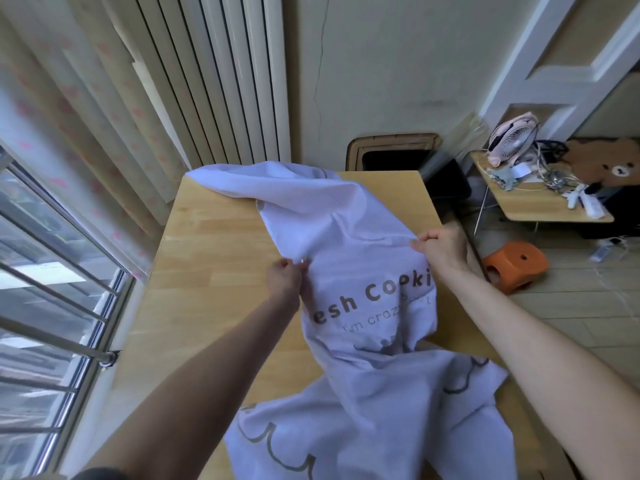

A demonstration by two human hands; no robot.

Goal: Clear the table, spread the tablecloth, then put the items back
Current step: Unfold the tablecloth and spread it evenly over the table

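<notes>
- On the worktop, a pale lilac tablecloth lies bunched and rumpled, running from the far left corner down the middle to the near edge.
- Its far end drapes over the far left corner of the worktop. Its near end widens and hangs past the near edge, toward the person.
- Brown printed lettering shows on the middle stretch of the tablecloth, partly lost in folds, and a brown scalloped outline runs across the near part.
- At the cloth's left edge, the left hand has its fingers curled, pinching a fold of the fabric.
- At the cloth's right edge, close to the right side of the worktop, the right hand also has its fingers curled and pinches the fabric.
- Creases run across the cloth from one pinch to the other, so the fabric is stretched between the two hands.
- Bare wood shows to the left of the cloth and at the far right corner.
- Left of the worktop stands a window with metal bars, with a pink-printed curtain beside it. A white radiator is on the far wall.
- To the right, an orange stool lies on the floor.
- Beyond the stool, a smaller worktop carries a pink fan and tangled cables, with a brown plush bear just beside it.
</notes>
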